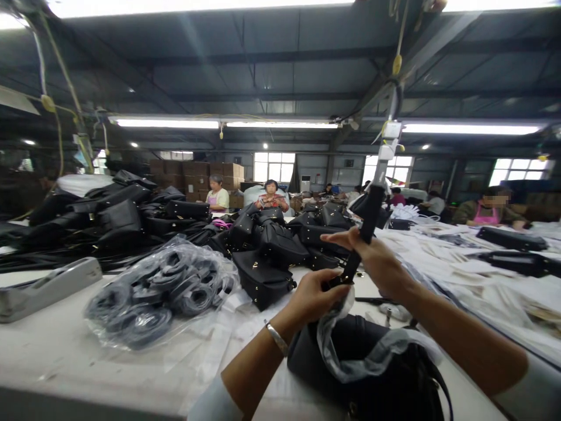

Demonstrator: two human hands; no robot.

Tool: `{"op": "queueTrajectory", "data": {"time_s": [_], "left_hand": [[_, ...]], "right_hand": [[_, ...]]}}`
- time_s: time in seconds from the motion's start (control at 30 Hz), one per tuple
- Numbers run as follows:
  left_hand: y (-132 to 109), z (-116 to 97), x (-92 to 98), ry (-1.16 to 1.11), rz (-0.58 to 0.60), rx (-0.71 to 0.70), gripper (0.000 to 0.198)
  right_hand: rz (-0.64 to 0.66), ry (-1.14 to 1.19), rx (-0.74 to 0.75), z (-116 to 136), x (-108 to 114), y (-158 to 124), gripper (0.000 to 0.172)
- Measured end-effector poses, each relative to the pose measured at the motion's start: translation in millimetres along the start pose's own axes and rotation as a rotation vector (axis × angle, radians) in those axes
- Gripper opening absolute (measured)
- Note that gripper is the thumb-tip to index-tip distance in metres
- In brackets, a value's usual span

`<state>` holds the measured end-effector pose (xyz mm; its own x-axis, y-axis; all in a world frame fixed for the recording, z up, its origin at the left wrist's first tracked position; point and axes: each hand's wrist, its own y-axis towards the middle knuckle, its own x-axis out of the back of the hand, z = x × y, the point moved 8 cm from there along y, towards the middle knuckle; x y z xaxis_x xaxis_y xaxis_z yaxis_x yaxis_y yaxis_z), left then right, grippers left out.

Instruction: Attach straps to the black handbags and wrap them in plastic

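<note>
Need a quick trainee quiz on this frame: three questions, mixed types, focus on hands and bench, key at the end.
1. True or false: the silvery bracelet is on the person's right wrist.
2. What do the left hand and right hand both hold?
A) a pair of scissors
B) a black strap
C) a cardboard box
3. Fill in: the clear plastic bag on the table is filled with dark, coiled-up ____.

Key:
1. False; it is on the left wrist.
2. B.
3. Rolls (of strip material).
</note>
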<state>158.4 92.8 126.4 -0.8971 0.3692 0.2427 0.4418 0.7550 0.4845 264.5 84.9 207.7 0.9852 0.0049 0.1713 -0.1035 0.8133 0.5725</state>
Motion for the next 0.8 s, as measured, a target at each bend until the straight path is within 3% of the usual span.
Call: {"op": "queueTrajectory", "data": {"time_s": [0.1,0.23,0.33,0.47,0.63,0.8], "left_hand": [[0.7,-2.6,-3.2,0.054,0.080,0.025,0.029],[1.8,-3.4,-0.3,0.230,0.110,0.046,0.027],[2.1,-1.9,5.4,0.302,0.052,0.050,0.024],[1.0,1.0,5.8,0.329,0.005,0.048,0.022],[0.9,-0.6,2.9,0.375,-0.016,0.036,0.023],[3.2,-1.2,0.2,0.252,0.003,0.004,0.032]], "right_hand": [[-0.173,0.359,-0.056,14.4,42.6,15.5,0.042],[-0.495,0.614,-0.012,13.0,115.2,17.7,0.050],[-0.550,0.638,-0.040,-3.6,135.9,3.8,0.050],[-0.404,0.552,-0.200,-30.4,110.9,-26.5,0.019],[-0.103,0.229,-0.364,-46.6,58.1,-58.5,0.032],[-0.121,0.138,-0.386,-57.4,51.2,-64.3,0.035]]}}
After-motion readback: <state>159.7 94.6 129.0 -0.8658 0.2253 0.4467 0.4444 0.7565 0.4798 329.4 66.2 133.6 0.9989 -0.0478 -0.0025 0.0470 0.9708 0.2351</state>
